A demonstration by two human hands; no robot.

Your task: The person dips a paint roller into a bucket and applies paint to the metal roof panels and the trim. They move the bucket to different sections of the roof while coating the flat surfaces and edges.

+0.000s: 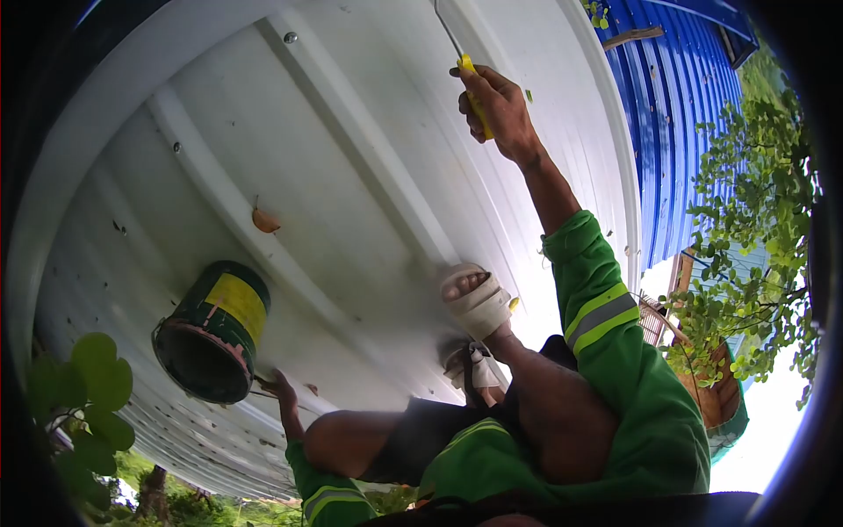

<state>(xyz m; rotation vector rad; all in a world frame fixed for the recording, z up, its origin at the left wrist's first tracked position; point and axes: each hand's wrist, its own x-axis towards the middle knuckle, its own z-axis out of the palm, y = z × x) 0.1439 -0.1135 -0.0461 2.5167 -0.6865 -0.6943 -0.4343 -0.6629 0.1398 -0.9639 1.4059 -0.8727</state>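
My right hand (500, 110) is wrapped around the yellow handle (475, 101) of what looks like a paint roller. Its thin metal rod (448, 31) runs up past the top edge, so the head is out of view. Low on the left, my left hand (283, 393) is beside the rim of a dark green bucket (189, 329), its fingers apparently closed on the wire handle, though small and partly hidden. The bucket has a yellow label and pinkish paint drips; its dark opening faces me and the contents cannot be made out. Under both hands spreads a pale ribbed metal roof (351, 220).
My sandalled feet (474, 303) rest on the roof's ribs. A dry leaf (264, 219) lies near the bucket, and screw heads (291, 38) stud the ribs. A blue metal roof (672, 114) adjoins on the right. Leafy branches (760, 211) hang at right, with more leaves (97, 386) at lower left.
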